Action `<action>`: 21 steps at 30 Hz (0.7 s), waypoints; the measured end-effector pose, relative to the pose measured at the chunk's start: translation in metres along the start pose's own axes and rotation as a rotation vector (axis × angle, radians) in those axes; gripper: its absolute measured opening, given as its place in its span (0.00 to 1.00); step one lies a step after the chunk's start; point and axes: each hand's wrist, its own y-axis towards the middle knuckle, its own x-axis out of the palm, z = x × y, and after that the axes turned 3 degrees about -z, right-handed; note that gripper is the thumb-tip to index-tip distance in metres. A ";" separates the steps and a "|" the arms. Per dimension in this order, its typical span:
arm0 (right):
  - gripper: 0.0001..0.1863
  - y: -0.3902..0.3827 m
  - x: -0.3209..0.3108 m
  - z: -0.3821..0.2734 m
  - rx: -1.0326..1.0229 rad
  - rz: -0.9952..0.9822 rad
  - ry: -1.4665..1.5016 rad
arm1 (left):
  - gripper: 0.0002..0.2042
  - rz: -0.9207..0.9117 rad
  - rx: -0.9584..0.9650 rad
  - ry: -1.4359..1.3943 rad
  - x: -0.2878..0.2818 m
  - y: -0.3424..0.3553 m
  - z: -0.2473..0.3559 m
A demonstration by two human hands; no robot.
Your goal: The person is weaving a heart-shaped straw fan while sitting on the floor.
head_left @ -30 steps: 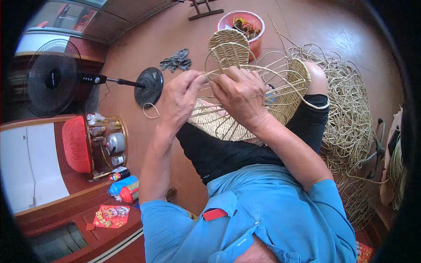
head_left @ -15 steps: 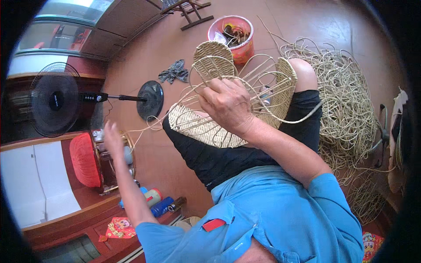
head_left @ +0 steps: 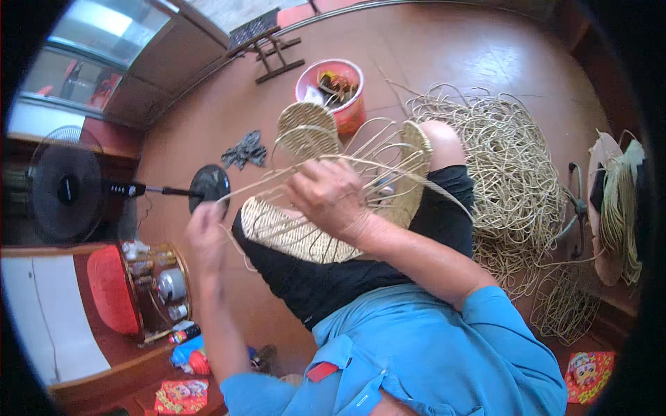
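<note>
A partly woven straw-coloured cord basket rests across my thighs. It shows a tightly woven near wall, a woven right side, a rounded woven part at the far side, and loose cord loops arching between them. My right hand is closed over the loops at its middle, fingers curled around cords I cannot count. To the left, my left hand is closed and slightly blurred. A cord strand runs between the two hands, its end at the left fingers.
A big heap of loose cord lies on the floor at right. Beyond the basket stands a pink bucket. A black standing fan is at left, near a crumpled dark cloth. Hanks of cord hang at far right.
My left hand has come in closer to my right hand and closed on the strand. My right hand keeps its hold on the basket. The whole view has shifted.
</note>
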 end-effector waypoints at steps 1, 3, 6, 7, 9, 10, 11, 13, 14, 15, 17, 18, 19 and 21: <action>0.08 -0.002 0.003 0.002 -0.004 0.012 -0.001 | 0.10 0.062 -0.090 0.003 -0.027 -0.004 -0.038; 0.09 -0.003 0.007 0.003 -0.017 0.025 -0.011 | 0.11 0.196 -0.143 0.214 -0.102 -0.027 -0.116; 0.10 -0.002 0.010 -0.001 -0.036 0.033 -0.053 | 0.16 0.404 -0.568 0.313 -0.228 -0.102 -0.225; 0.10 -0.004 0.010 0.005 -0.041 0.019 -0.101 | 0.18 0.410 -0.544 0.690 -0.239 -0.123 -0.240; 0.10 0.006 0.008 -0.006 -0.062 0.054 -0.040 | 0.20 0.559 -0.769 0.754 -0.353 -0.223 -0.304; 0.11 0.007 0.005 -0.003 -0.061 0.080 -0.024 | 0.20 0.761 -0.901 0.674 -0.381 -0.248 -0.312; 0.09 0.006 0.005 0.003 -0.058 0.063 -0.028 | 0.20 1.184 -1.211 0.081 -0.374 -0.249 -0.321; 0.08 0.008 0.005 0.005 -0.074 0.065 -0.079 | 0.20 1.148 -0.499 -0.338 -0.324 -0.320 -0.339; 0.09 0.011 0.006 0.002 -0.096 0.072 -0.099 | 0.19 1.110 -0.608 -0.334 -0.318 -0.333 -0.339; 0.11 0.013 0.005 0.002 -0.127 0.050 -0.084 | 0.18 1.065 -0.716 -0.329 -0.312 -0.345 -0.339; 0.16 0.023 -0.002 -0.003 -0.181 0.046 -0.089 | 0.17 0.967 -0.929 -0.317 -0.306 -0.364 -0.338; 0.22 0.027 -0.005 -0.005 -0.222 0.046 -0.095 | 0.16 0.914 -1.033 -0.310 -0.307 -0.371 -0.337; 0.22 0.029 -0.005 -0.005 -0.233 0.049 -0.094 | 0.16 0.857 -1.130 -0.307 -0.305 -0.370 -0.336; 0.34 0.032 -0.008 0.000 -0.264 -0.087 -0.175 | 0.15 0.790 -1.231 -0.311 -0.277 -0.351 -0.331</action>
